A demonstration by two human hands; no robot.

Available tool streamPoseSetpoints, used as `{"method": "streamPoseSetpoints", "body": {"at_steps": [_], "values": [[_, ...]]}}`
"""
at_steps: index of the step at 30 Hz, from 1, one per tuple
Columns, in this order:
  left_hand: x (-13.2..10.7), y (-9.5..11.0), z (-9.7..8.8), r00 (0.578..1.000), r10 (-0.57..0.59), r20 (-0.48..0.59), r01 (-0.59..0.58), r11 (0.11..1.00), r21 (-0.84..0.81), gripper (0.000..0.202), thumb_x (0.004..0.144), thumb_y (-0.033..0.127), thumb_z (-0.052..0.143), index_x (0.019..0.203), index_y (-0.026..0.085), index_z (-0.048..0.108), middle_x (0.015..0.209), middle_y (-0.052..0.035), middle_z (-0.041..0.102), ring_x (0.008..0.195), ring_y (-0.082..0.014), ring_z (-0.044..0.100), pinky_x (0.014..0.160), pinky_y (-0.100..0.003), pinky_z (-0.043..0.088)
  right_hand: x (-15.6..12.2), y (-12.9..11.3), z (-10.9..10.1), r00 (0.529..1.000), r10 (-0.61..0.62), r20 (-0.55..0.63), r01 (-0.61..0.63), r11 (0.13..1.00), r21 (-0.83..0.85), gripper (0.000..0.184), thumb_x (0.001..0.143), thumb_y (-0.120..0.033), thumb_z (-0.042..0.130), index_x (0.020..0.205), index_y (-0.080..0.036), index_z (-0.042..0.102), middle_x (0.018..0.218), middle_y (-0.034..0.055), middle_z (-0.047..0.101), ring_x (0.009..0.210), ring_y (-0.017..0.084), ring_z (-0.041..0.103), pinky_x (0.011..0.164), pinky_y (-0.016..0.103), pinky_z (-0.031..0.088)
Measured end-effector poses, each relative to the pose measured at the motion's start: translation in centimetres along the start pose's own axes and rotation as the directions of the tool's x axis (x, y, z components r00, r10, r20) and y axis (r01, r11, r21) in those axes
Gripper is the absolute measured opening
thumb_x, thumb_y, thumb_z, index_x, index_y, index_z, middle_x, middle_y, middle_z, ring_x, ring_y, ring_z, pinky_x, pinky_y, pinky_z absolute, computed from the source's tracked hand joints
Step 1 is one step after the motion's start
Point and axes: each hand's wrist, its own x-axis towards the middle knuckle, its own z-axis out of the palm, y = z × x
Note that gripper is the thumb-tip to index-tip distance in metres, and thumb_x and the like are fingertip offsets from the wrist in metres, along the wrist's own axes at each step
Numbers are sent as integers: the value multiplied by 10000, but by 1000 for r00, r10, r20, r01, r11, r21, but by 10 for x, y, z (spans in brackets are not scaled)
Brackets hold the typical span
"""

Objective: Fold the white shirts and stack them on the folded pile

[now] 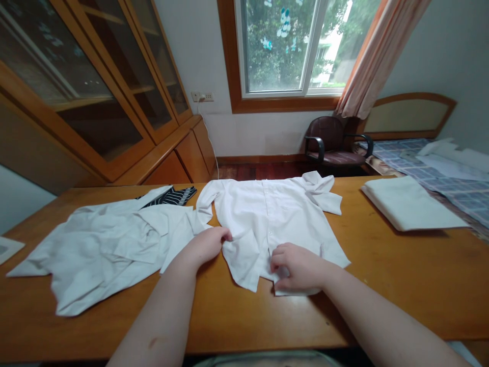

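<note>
A white button-up shirt (244, 204) lies front up on the wooden table, collar end toward the far edge, sleeves bent at both sides. My left hand (211, 245) is closed on its left side edge, where the cloth is rumpled and partly folded over. Lower down, my right hand (300, 265) has curled fingers on the front panel beside the button placket, near the hem. The thumb sits slightly apart from the fingertips, with white cloth at them. Left of my left hand is a loose heap of white garments (110, 244).
A folded white cloth (414, 204) rests on the table (382, 285) at right. Black striped fabric (171, 196) pokes out behind the heap. Beyond the table stand a wooden cabinet (194, 148), an armchair (330, 135) and a bed (451, 163) below a window.
</note>
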Motion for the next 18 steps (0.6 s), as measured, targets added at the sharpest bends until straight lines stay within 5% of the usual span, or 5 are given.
{"method": "streamPoseSetpoints", "body": {"at_steps": [3, 6, 11, 18], "values": [[-1, 2, -1, 990, 134, 49, -135, 991, 2, 322, 690, 142, 502, 942, 251, 671, 1040, -35, 657, 939, -197, 588, 840, -264, 420, 4, -3, 8, 1000, -5, 1, 5, 997, -79, 408, 652, -484, 726, 921, -190, 637, 886, 49, 613, 847, 204, 546, 795, 322, 380], [1, 11, -3, 966, 231, 115, -231, 973, -20, 179, 692, 218, 567, 817, 231, 695, 1009, -40, 654, 938, -205, 580, 833, -252, 422, 8, -3, 15, 1000, -20, -21, 17, 991, -130, 239, 728, -386, 676, 875, -202, 638, 887, 37, 610, 839, 188, 538, 798, 320, 364], [-2, 22, -8, 974, 219, 64, -217, 976, -36, 220, 810, 323, 473, 745, 199, 644, 851, -43, 664, 796, -195, 590, 723, -263, 429, 10, -3, 15, 995, -50, -87, 38, 990, -139, 98, 820, -187, 524, 827, -196, 622, 869, 41, 616, 854, 166, 534, 825, 299, 355], [-12, 27, -11, 985, 171, -4, -163, 929, -331, 324, 821, 436, 489, 1026, 201, 578, 800, -9, 628, 697, -160, 557, 627, -248, 422, 0, 3, 1, 964, 148, -219, -159, 987, -34, 149, 890, -239, 414, 914, -190, 553, 803, 47, 636, 733, 162, 561, 672, 260, 387]]}}
